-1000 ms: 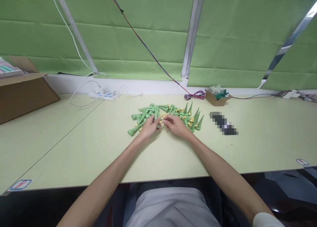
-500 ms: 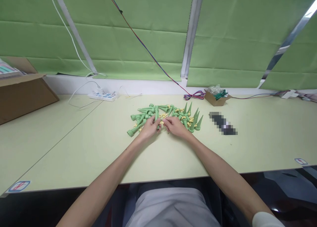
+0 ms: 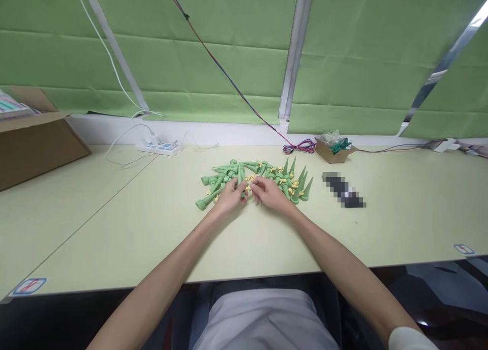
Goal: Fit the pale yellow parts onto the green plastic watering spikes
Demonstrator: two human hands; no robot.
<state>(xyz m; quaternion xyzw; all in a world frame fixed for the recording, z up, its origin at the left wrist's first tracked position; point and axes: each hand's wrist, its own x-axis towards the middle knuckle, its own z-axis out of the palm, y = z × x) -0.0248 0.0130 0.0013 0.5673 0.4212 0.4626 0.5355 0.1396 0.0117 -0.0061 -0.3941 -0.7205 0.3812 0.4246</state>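
Note:
My left hand [image 3: 230,196] is closed around a green plastic cone spike [image 3: 241,173], whose body shows above the thumb. Close beside it, my right hand [image 3: 269,193] has its thumb and fingers pinched on a small yellow plastic piece [image 3: 248,187] at the side of that spike. Whether the piece sits in the spike is too small to tell. Around both hands lie many similar spikes. Some on the left, such as a green spike [image 3: 206,202], lie flat, while a green spike [image 3: 307,190] at the right points up. Yellow fittings [image 3: 282,181] lie or are attached among them.
A small cardboard box [image 3: 331,154] with plastic wrap and green material stands behind on the right. Near it are a coiled red-blue cable [image 3: 301,146] and a pixelated dark object [image 3: 343,190]. A power strip [image 3: 159,146] and a large carton [image 3: 38,149] are at the left.
Both hands stay almost in place. The fingers of my right hand shift slightly at the yellow piece, and less of it shows now.

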